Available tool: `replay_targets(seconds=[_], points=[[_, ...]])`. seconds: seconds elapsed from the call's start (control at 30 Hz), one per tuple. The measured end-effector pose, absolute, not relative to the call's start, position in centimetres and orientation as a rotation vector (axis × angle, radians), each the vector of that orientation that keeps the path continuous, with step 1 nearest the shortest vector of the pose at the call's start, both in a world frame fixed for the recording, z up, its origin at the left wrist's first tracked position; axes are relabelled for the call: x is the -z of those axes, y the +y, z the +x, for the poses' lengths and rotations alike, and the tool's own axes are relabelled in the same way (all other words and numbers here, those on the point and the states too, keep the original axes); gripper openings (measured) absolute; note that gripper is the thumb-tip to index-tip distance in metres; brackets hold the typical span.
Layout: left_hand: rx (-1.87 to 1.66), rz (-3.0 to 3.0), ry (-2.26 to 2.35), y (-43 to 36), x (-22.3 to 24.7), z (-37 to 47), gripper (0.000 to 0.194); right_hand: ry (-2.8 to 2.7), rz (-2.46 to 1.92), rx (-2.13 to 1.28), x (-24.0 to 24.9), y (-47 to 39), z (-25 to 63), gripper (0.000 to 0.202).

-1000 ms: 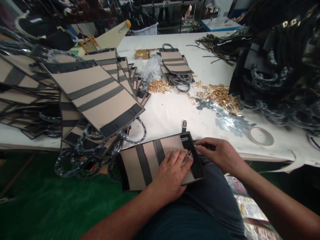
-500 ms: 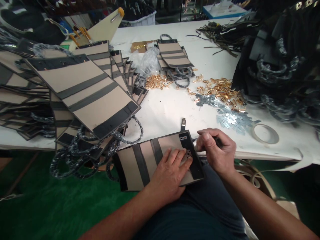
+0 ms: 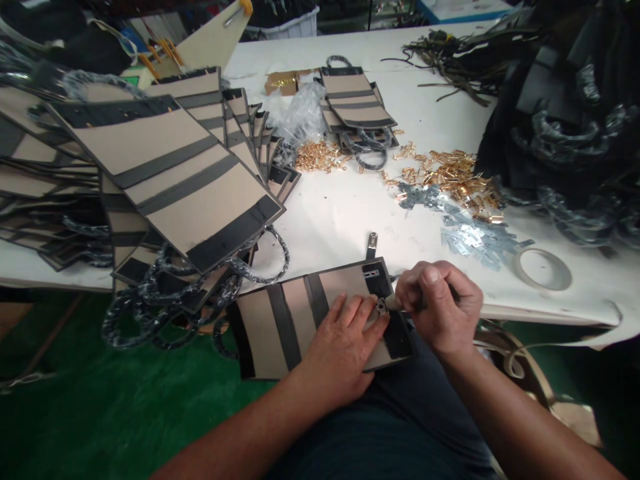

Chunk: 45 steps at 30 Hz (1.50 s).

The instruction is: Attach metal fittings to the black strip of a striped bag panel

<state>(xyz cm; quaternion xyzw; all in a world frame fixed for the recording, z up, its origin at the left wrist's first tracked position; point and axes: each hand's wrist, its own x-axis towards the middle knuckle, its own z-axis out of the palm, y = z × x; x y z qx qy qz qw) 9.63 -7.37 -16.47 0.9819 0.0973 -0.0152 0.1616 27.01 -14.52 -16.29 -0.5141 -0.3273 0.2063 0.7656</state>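
A beige and dark-striped bag panel [image 3: 295, 303] rests partly over my lap at the table's edge. My left hand [image 3: 337, 350] lies flat on it with the fingers stretched out, the fingertips beside a small metal fitting [image 3: 382, 306] on the panel's black end band. Another metal piece [image 3: 371, 273] sits in that band farther up. My right hand [image 3: 440, 303] is closed just right of the fitting, around something mostly hidden by the fingers; a pale tip shows near the fitting. A strap tab with a metal clasp [image 3: 372, 243] sticks out beyond the panel's far edge.
Similar panels with plastic-wrapped handles [image 3: 170, 173] are piled at left, and a few lie [image 3: 356, 100] farther back. Gold-coloured fittings [image 3: 457, 175], flat silver plates [image 3: 475, 237] and a tape roll [image 3: 543, 269] lie on the white table. Black bag pieces [image 3: 565, 133] are heaped at right.
My right hand has come closer to the small fitting, and a pale tip now shows beside it. My left hand stays on the panel. The view has shifted slightly.
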Motion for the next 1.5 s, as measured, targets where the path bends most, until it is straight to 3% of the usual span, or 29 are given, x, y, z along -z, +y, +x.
replay_targets(seconds=[0.23,0.4,0.73,0.97,1.3,1.5], points=[[-0.01,2.77,0.292,-7.3,17.1,9.6,0.081,-0.937,-1.249,-0.29,17.0,-14.3,26.3,0.031],[0.008,2.788,0.274,-7.3,17.3,9.3,0.083,-0.921,-1.229,-0.365,16.7,-14.0,26.3,0.033],[0.057,2.857,0.211,-7.3,17.1,9.1,0.094,-0.2,-0.923,-0.566,16.7,-12.1,30.1,0.037],[0.074,2.858,0.208,-7.2,16.9,9.3,0.094,-0.142,-0.874,-0.583,17.1,-11.9,29.9,0.041],[-0.036,2.759,0.269,-7.1,16.6,9.1,0.082,-0.567,-1.013,-0.472,16.1,-12.3,26.9,0.036],[-0.193,2.683,0.323,-7.7,17.8,8.9,0.076,-1.399,-1.3,-0.308,15.2,-11.9,24.5,0.036]])
